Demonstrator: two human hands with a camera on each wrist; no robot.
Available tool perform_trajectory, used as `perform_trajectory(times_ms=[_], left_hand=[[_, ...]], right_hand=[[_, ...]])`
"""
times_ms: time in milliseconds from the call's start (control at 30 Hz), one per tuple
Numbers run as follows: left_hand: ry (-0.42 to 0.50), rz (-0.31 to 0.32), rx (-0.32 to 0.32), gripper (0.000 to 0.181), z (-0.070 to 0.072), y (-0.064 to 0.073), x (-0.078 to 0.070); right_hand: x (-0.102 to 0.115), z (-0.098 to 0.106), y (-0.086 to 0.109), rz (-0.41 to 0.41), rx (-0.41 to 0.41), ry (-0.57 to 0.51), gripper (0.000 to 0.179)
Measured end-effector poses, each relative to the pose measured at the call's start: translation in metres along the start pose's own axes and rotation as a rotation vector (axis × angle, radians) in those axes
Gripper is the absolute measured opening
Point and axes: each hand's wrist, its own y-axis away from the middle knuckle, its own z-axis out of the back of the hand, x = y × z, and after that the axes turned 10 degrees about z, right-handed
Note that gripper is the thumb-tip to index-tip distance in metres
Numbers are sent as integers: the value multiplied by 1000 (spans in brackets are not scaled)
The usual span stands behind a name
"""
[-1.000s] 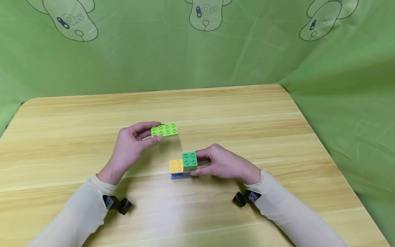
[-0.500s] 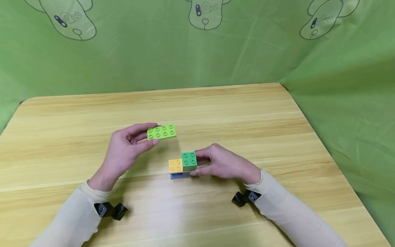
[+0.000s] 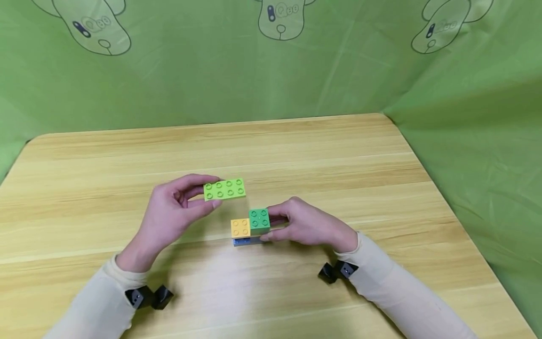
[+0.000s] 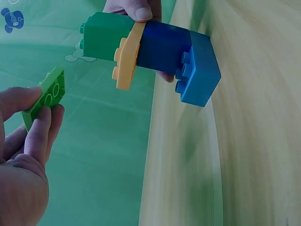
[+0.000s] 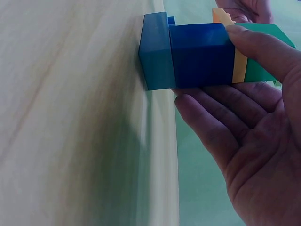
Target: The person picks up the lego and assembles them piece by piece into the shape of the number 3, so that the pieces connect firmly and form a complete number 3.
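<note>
My left hand [image 3: 171, 214] pinches a lime-green flat toy brick [image 3: 224, 189] between thumb and fingers, studs up. It is raised behind and left of a stack of bricks. My right hand [image 3: 309, 226] grips that stack from the right side. Topmost is a green square brick [image 3: 259, 219], set on the right half of a thin yellow-orange brick [image 3: 240, 228]. Under them come a dark blue brick [image 4: 164, 46] and a lighter blue brick [image 4: 203, 70] at the bottom, close over the table. The lime brick's hollow underside shows in the left wrist view; a gap separates it from the stack.
The wood-grain table [image 3: 317, 155] stretches around both hands. A green curtain [image 3: 203, 75] with printed cartoon heads hangs behind its far edge and along the right side. Black wrist cameras [image 3: 148, 297] sit on both sleeves.
My left hand drew slightly left with the lime-green brick, then came nearer to me and a little right, closer to the stack. My right hand and the stack stay in place.
</note>
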Motion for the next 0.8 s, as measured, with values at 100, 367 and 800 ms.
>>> perform_trajectory(times_ms=[100, 367, 800], left_hand=[[13, -9, 20, 40, -3, 2, -1], [55, -25, 57, 41, -8, 3, 1], [78, -53, 104, 41, -13, 6, 2]], right_hand=[[0, 0, 0, 6, -3, -9, 28], [-2, 0, 0, 12, -4, -25, 29], [-1, 0, 0, 15, 3, -40, 30]])
